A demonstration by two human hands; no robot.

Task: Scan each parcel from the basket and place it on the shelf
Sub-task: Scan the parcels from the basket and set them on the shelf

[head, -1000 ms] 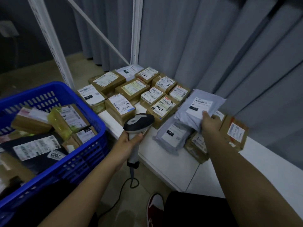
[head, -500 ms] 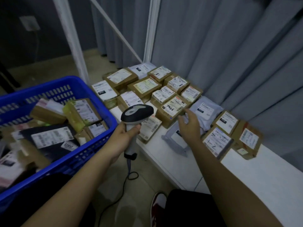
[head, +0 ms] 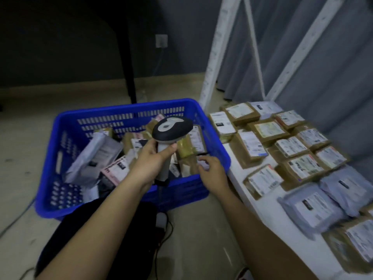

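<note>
My left hand (head: 150, 160) grips the handle of a black and grey barcode scanner (head: 172, 129), held up over the blue basket (head: 66, 126). The basket holds several brown boxes and grey mailer bags (head: 94, 156). My right hand (head: 212, 171) hovers over the basket's near right corner, fingers loosely bent, holding nothing. To the right, the white shelf (head: 262, 211) carries several brown labelled boxes (head: 268, 129) in rows and grey mailer bags (head: 314, 209) near its front.
White shelf uprights and a diagonal brace (head: 218, 51) rise behind the basket's right side. Grey curtain hangs behind the shelf. The scanner cable (head: 161, 235) trails on the floor by my dark-clothed knee. A black post (head: 129, 77) stands on the floor behind the basket.
My right hand let go of the grey mailer on the shelf and swung left to the basket. My view turned left, and the scanner moved with my left hand over the basket.
</note>
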